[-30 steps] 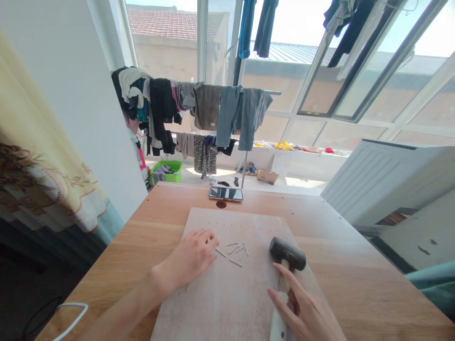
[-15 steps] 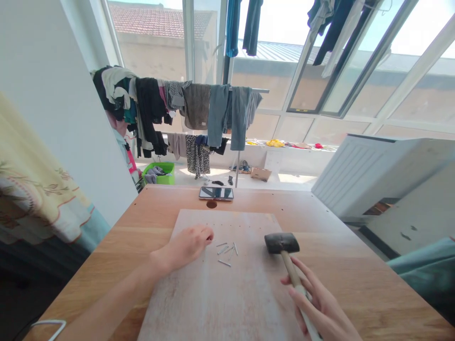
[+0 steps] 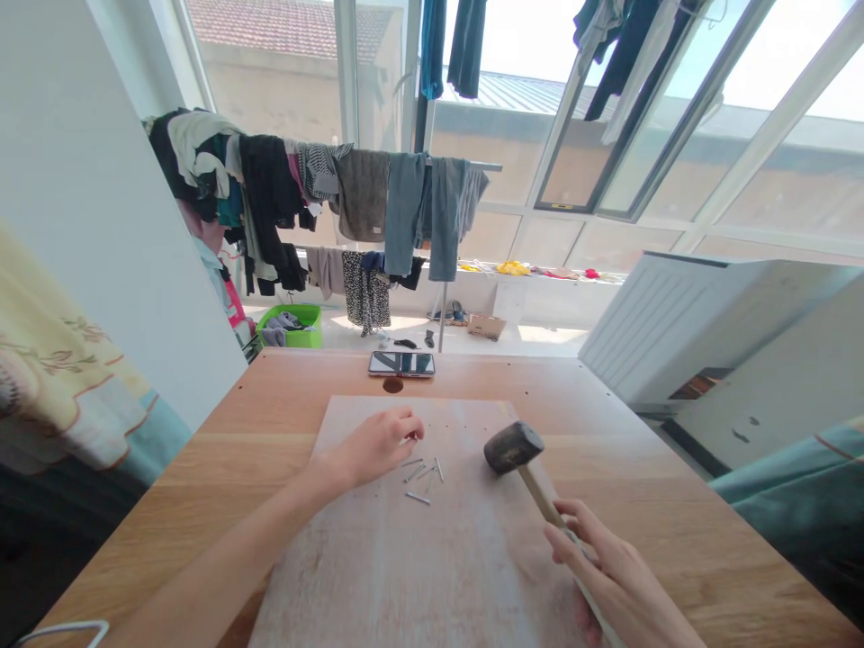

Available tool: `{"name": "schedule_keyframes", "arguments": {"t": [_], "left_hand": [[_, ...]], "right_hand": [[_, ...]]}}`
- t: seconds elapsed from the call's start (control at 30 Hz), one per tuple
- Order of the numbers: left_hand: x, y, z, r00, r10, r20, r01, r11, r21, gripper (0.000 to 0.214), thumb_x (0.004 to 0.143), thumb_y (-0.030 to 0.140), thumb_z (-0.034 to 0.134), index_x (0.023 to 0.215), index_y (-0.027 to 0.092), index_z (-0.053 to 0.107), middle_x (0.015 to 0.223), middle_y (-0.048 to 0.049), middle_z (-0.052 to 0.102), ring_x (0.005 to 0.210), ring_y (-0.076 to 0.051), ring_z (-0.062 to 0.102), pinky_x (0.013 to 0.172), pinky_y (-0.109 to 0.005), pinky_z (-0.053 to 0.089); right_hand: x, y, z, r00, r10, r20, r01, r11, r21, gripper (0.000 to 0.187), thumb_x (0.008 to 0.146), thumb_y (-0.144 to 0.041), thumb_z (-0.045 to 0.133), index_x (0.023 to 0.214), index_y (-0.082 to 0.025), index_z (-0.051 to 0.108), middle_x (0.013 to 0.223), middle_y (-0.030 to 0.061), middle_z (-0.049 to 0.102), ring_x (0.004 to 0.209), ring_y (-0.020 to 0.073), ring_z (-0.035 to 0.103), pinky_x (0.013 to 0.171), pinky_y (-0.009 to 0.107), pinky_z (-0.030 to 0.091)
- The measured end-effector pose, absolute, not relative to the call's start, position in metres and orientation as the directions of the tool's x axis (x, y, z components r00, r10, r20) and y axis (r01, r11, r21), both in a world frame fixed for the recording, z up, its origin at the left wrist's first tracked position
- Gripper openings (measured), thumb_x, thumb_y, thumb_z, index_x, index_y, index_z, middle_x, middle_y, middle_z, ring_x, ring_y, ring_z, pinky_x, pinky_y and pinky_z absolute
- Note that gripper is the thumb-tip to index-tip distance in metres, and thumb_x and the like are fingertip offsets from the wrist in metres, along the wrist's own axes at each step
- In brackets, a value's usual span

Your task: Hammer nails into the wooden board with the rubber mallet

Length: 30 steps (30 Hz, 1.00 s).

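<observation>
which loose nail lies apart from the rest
The lone nail nearest the camera, lying flat on the board; the other nails bunch together farther up, beside the left hand.

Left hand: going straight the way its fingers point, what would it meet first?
Likely only bare board: the left hand points right and away, just beyond the nails, probably clearing the mallet; depth unclear.
</observation>
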<state>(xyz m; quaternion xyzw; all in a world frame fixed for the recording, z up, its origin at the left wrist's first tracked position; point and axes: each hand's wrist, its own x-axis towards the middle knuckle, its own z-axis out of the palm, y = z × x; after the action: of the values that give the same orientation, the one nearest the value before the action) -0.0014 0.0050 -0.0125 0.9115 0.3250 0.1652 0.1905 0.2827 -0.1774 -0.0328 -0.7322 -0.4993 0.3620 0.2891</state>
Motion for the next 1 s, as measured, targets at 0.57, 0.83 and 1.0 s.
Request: {"name": "schedule_keyframes", "arguments": {"t": [0.57, 0.83, 1.0], "left_hand": [[0.049, 0.035, -0.032, 0.803, 0.563, 0.193, 0.337, -0.697, 0.633, 0.017, 0.081, 0.011, 0.059, 0.091, 0.016, 0.072, 0.088, -0.0033, 0.063, 0.075, -0.013, 0.061, 0.072, -0.022, 0.047], [0.073, 0.045, -0.035, 0.819, 0.526, 0.227, 0.286, -0.719, 0.634, 0.018, 0.083, 0.012, 0.061, 0.093, 0.015, 0.076, 0.091, -0.0058, 0.066, 0.078, -0.015, 0.063, 0.074, -0.023, 0.047], [0.083, 0.047, -0.030, 0.845, 0.481, 0.234, 0.283, -0.774, 0.567, 0.020, 0.085, 0.012, 0.059, 0.092, 0.015, 0.077, 0.087, -0.0069, 0.066, 0.076, -0.016, 0.062, 0.074, -0.025, 0.047]], "right_hand": [[0.276, -0.179, -0.045, 0.186, 0.918, -0.350, 0.499, -0.395, -0.771, 0.076, 0.090, -0.063, 0.039, 0.150, -0.018, 0.032, 0.082, 0.0020, 0.065, 0.034, 0.0095, 0.052, 0.030, 0.021, 0.041], [0.262, -0.174, -0.026, 0.169, 0.942, -0.291, 0.437, -0.336, -0.834, 0.077, 0.091, -0.062, 0.041, 0.148, -0.010, 0.036, 0.040, -0.0126, 0.035, 0.032, 0.0088, 0.033, 0.031, 0.017, 0.033], [0.262, -0.172, -0.030, 0.239, 0.933, -0.269, 0.441, -0.351, -0.826, 0.078, 0.088, -0.062, 0.044, 0.147, -0.012, 0.037, 0.039, -0.0113, 0.040, 0.032, 0.0111, 0.038, 0.033, 0.019, 0.038]]}}
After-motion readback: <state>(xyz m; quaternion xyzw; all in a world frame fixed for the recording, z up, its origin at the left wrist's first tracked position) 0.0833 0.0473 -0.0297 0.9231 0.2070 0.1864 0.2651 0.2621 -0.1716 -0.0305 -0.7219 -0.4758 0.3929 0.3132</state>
